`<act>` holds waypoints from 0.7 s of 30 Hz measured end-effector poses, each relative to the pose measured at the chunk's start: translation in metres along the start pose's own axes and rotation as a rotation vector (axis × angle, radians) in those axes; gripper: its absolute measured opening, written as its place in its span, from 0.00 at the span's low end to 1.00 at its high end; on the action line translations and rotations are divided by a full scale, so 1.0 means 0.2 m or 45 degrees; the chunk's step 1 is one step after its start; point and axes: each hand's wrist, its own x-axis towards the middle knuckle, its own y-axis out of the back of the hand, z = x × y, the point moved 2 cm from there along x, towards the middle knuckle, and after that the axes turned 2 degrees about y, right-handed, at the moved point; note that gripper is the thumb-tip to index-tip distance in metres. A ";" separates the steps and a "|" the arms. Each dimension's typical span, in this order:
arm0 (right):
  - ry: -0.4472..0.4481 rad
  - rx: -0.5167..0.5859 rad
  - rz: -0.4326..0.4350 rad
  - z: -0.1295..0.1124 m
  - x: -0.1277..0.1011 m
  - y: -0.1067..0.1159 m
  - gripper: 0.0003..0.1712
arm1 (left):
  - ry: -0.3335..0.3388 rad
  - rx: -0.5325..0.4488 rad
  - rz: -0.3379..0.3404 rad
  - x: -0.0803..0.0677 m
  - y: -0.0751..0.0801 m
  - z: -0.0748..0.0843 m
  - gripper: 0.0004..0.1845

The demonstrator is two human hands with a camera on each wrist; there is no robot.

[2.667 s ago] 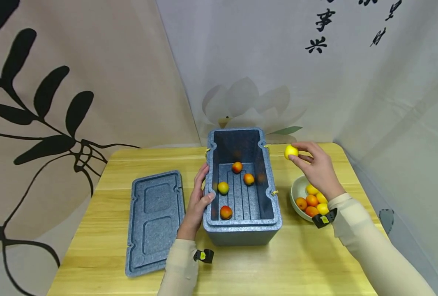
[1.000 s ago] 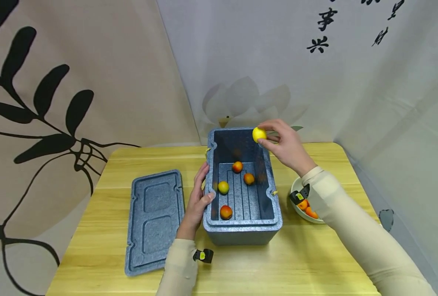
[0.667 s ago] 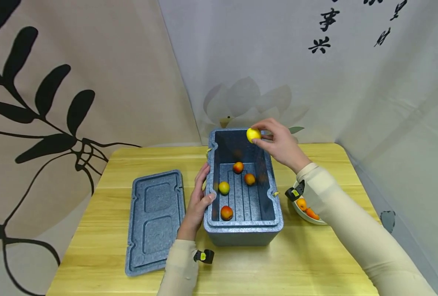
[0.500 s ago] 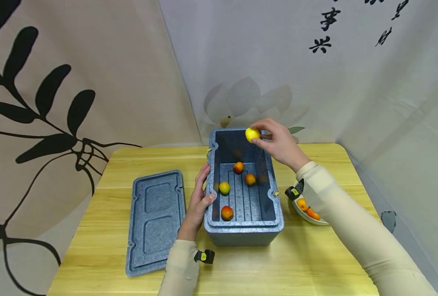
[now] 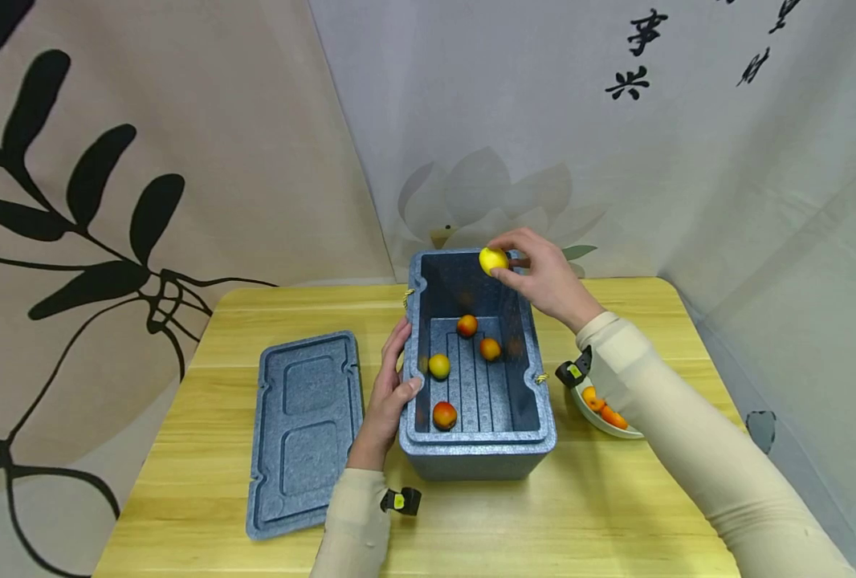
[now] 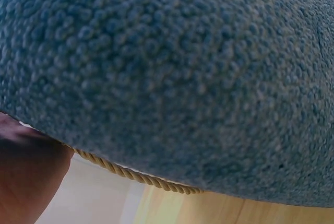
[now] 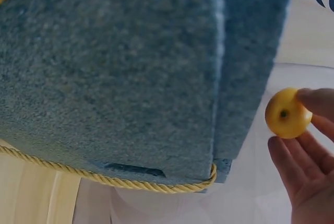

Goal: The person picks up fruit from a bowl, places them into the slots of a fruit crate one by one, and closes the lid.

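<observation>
My right hand (image 5: 547, 277) pinches a small round yellow fruit (image 5: 494, 261) between thumb and fingers, above the far right part of the blue-grey foam box (image 5: 477, 444). In the right wrist view the yellow fruit (image 7: 288, 113) shows a dark spot at one end, beside the box wall (image 7: 130, 78). My left hand (image 5: 385, 397) holds the box's left side, thumb over the rim and fingers along the outer wall. On the box floor lie a yellow-green fruit (image 5: 438, 367) and several orange-red fruits (image 5: 445, 416). In the left wrist view the foam wall (image 6: 172, 78) covers most of the frame.
A pale bowl (image 5: 601, 427) with orange fruits (image 5: 611, 417) stands right of the box, partly hidden by my right sleeve. The foam lid (image 5: 305, 433) lies flat on the wooden table (image 5: 197, 449) at the left. Yellow rope (image 7: 130, 185) runs along the box's outside.
My right hand has carried the yellow fruit leftward, from above the bowl side to over the box, and has stayed nearly still over the last half second. My left hand keeps its place.
</observation>
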 end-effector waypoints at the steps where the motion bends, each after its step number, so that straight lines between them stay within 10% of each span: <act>1: -0.004 -0.007 0.001 0.00 0.00 0.00 0.21 | -0.001 -0.001 -0.001 0.00 0.00 0.00 0.41; 21: -0.039 0.006 0.049 0.04 -0.09 0.04 0.18 | 0.009 0.040 0.014 0.00 0.00 0.00 0.40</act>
